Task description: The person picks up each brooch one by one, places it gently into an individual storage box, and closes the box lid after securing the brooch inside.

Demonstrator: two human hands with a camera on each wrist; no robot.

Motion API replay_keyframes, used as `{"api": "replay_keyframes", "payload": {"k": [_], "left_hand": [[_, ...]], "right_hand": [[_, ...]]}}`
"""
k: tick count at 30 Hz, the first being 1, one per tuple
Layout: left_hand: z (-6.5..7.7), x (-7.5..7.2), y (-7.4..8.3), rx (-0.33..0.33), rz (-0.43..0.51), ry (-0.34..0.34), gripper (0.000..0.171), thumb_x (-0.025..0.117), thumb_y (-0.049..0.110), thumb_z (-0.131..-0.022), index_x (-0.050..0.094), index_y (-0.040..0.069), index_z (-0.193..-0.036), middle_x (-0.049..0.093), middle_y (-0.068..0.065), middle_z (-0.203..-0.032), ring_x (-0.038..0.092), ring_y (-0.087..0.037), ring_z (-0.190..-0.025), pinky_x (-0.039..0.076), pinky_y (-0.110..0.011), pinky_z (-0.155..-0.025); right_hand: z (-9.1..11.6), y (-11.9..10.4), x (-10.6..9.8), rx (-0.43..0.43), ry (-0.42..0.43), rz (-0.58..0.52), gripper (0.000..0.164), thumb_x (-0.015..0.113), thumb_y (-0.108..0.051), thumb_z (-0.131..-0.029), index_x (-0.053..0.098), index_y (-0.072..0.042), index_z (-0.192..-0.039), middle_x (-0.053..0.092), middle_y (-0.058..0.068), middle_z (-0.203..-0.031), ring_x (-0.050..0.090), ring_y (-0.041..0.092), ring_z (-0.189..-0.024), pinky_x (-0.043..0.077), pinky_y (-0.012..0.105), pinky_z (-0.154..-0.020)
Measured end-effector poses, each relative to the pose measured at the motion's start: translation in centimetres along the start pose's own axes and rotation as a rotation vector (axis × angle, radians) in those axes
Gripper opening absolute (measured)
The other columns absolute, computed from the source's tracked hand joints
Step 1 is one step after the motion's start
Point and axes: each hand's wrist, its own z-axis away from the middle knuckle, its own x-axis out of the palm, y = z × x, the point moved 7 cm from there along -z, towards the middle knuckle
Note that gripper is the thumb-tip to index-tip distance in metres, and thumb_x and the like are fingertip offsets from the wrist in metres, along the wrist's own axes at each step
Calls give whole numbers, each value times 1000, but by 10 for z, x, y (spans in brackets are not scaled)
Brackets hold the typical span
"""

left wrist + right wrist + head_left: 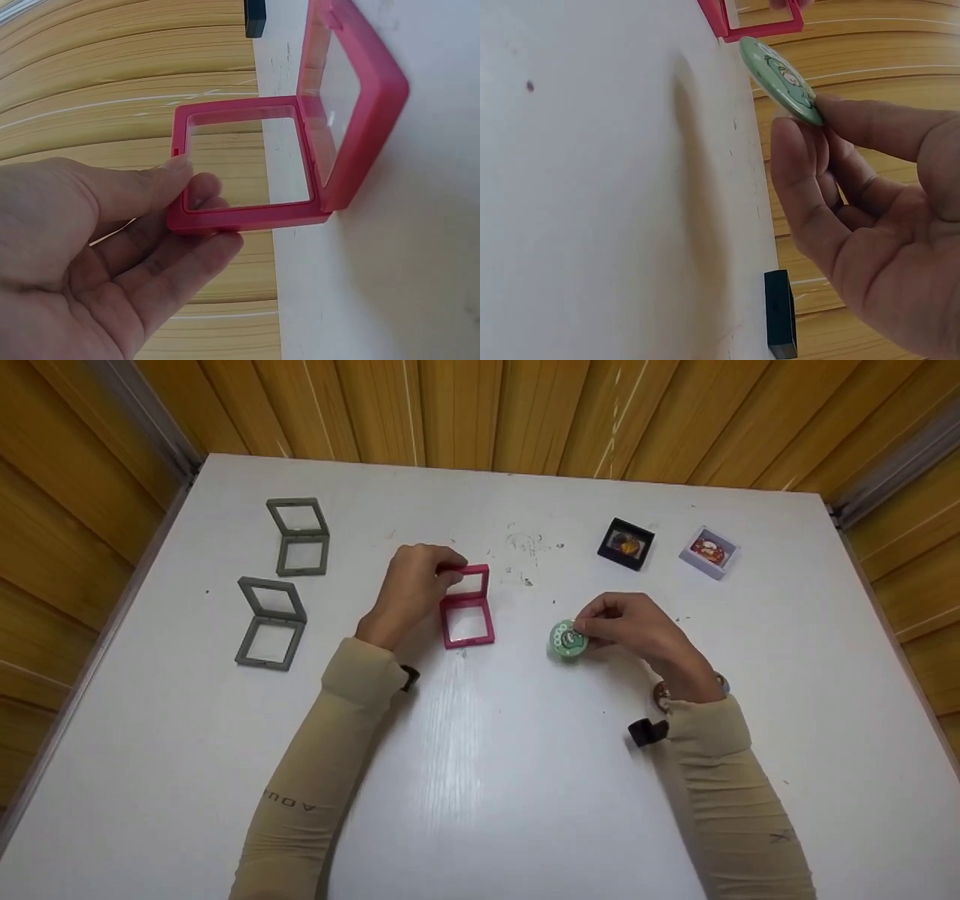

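Observation:
My left hand [411,589] pinches the raised half of a pink hinged display frame [469,644], thumb on one face and fingers behind. The frame stands opened out, its lower half on the table, with clear film in both windows, as the left wrist view shows [247,218]. Between thumb and fingers of my right hand [637,626] is a round green badge [568,641] with a cartoon print. It is held tilted above the table, to the right of the pink frame, and the right wrist view shows its rim [776,82].
Two grey-green hinged frames [303,572] [264,664] stand opened at the left. A black box [616,556] and a pale lilac box [701,562], each with a round badge inside, sit at the back right. Another badge [661,697] lies partly hidden under my right wrist. A wooden wall [457,412] borders the table.

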Motion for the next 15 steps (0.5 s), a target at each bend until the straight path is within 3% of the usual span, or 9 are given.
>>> {"api": "replay_keyframes", "payload": {"k": [15], "left_hand": [[1,11,10,-15,6,-24,24,73,8,-101,79,6,-125,76,-9,-120,67,-21,-108,57,-30,-96]], "right_hand": [[-9,-15,13,-21,45,-105,24,74,-15,-102,69,4,-116,68,14,-112,68,21,-96,60,31,-88]]}}
